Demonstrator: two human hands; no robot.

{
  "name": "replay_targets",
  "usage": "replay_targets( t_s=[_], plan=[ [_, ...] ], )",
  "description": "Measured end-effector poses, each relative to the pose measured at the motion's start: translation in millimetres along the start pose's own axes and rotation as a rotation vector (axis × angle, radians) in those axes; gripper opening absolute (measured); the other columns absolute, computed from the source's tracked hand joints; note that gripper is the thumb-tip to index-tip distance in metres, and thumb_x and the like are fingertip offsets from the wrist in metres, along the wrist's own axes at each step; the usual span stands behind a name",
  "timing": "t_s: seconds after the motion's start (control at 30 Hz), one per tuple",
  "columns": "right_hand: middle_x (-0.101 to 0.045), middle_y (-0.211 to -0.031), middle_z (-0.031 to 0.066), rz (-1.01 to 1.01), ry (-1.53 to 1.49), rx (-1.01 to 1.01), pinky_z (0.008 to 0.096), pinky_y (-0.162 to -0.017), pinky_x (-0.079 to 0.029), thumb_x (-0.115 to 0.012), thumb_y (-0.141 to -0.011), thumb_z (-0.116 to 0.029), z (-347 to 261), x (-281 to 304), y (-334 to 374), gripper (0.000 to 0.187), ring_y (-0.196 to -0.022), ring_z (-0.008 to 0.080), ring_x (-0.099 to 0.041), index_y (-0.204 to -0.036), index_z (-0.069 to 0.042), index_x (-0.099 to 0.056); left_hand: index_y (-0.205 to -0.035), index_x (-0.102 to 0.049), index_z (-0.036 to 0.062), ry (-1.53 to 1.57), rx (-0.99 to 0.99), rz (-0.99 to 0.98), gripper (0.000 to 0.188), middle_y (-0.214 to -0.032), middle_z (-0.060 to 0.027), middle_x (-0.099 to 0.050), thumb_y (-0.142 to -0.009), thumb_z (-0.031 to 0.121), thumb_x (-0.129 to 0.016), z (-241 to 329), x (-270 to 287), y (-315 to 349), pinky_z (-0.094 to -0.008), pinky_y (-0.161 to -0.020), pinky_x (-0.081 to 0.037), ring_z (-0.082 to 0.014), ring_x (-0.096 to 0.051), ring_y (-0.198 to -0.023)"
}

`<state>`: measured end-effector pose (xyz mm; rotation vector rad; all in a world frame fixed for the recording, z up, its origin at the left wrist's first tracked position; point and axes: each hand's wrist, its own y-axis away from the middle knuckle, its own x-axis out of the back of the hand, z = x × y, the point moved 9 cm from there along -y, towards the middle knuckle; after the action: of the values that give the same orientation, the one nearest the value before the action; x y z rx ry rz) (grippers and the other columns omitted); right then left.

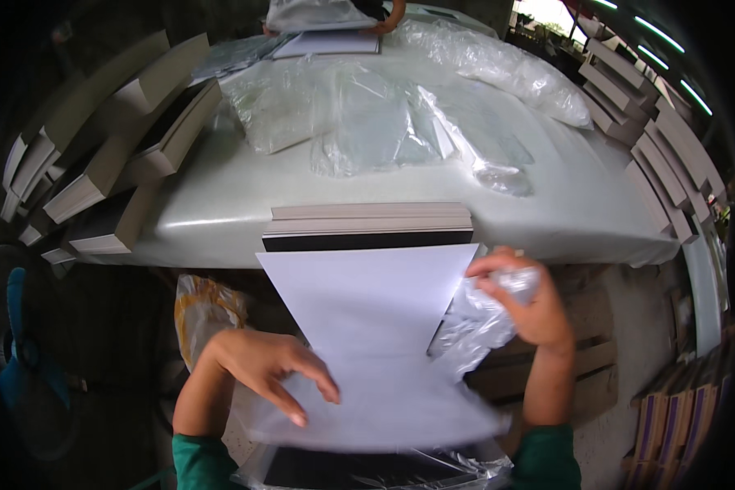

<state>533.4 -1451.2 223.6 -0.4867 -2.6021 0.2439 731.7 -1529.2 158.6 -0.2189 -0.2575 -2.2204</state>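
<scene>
A large white sheet point(367, 302) slopes from the table edge down toward me, its near end smeared by motion. My left hand point(273, 367) is over the sheet's near left part, thumb and fingers apart, holding nothing; whether it touches the paper I cannot tell. At the sheet's far right corner, my right hand point(524, 298) is closed on a crumpled clear plastic bag point(474, 322), which hangs beside the sheet. Beyond the sheet lies a thick block of pages point(371, 219) with a black face point(367, 241). Nearest me is a black panel point(343, 468) in clear plastic.
Clear plastic bags point(367, 122) lie across the pale covered table point(245, 192). Thick blocks point(139, 147) are stacked at left, more blocks point(661, 155) at right. A blue-bladed fan point(16, 343) stands low left. Across the table, another person's hand point(388, 24) is at a plastic-covered stack.
</scene>
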Motion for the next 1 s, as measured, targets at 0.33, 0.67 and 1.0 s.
replay_targets(
  t_s=[0.33, 0.67, 1.0],
  plan=[
    [-0.052, -0.110, 0.0094, -0.160, -1.031, -0.079, 0.0289, -0.083, -0.041, -0.052, -0.086, -0.015, 4.5, -102.1, -12.9, 0.037, -0.099, 0.0165, -0.051, -0.118, 0.002, -0.043, -0.079, -0.054, 0.0007, 0.028, -0.073, 0.867, 0.017, -0.065, -0.0121, -0.054, -0.079, 0.016, -0.059, -40.8, 11.1, -60.3, -0.0331, -0.060, -0.043, -0.0246, -0.050, -0.060],
    [-0.060, -0.098, 0.0054, 0.126, -0.691, -0.254, 0.0251, -0.074, -0.044, -0.060, -0.081, -0.013, 83.8, -110.4, 5.9, 0.020, -0.087, 0.0113, -0.056, -0.095, 0.002, -0.059, -0.093, -0.058, -0.0018, -0.215, 0.097, 1.354, 0.029, -0.075, -0.0118, -0.062, -0.079, 0.023, -0.063, -24.9, 51.5, -1.3, -0.0297, -0.070, -0.045, -0.0211, -0.060, -0.075],
    [-0.058, -0.079, -0.0008, 0.200, -0.960, -0.342, 0.0218, -0.058, -0.042, -0.066, -0.078, -0.016, 83.0, -111.7, 8.2, 0.017, -0.070, 0.0053, -0.052, -0.089, -0.004, -0.060, -0.096, -0.056, -0.0023, 0.076, -0.002, 1.423, 0.018, -0.079, -0.0018, -0.058, -0.084, 0.011, -0.058, -49.3, 51.7, 12.6, -0.0196, -0.065, -0.042, -0.0055, -0.050, -0.069]
  ],
)
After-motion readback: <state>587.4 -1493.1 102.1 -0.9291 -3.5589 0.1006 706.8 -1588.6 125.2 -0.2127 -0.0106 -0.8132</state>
